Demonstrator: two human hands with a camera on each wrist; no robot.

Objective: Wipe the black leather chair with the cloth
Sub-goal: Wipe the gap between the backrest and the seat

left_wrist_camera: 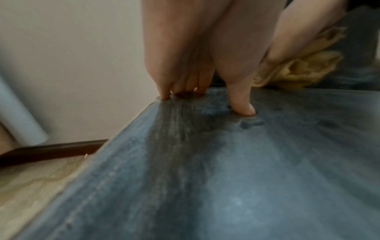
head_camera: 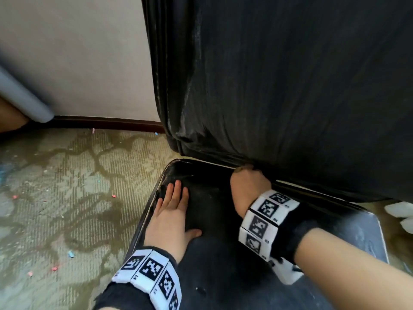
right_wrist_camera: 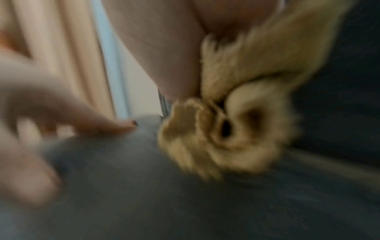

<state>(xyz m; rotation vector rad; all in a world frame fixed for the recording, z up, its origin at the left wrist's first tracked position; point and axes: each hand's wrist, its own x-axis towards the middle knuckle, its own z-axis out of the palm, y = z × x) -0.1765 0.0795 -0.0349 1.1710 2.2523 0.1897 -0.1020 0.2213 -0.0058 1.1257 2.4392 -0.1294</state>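
Note:
The black leather chair fills the right of the head view: a dusty seat (head_camera: 223, 253) and a tall backrest (head_camera: 290, 86). My left hand (head_camera: 172, 211) lies flat on the seat's front left corner, fingers straight and spread, thumb out (left_wrist_camera: 242, 104). My right hand (head_camera: 248, 186) is at the crease where seat meets backrest, gripping a bunched yellow cloth (right_wrist_camera: 232, 126) that presses against the leather. From the head view the cloth is almost hidden under the hand; the left wrist view shows it (left_wrist_camera: 298, 71) beside the right hand.
Patterned carpet (head_camera: 67, 198) with small coloured scraps lies left of the chair. A beige wall (head_camera: 78, 52) with a dark skirting board (head_camera: 100, 121) stands behind. A grey tube (head_camera: 22, 97) leans at the far left. Something white (head_camera: 400, 213) sits right of the seat.

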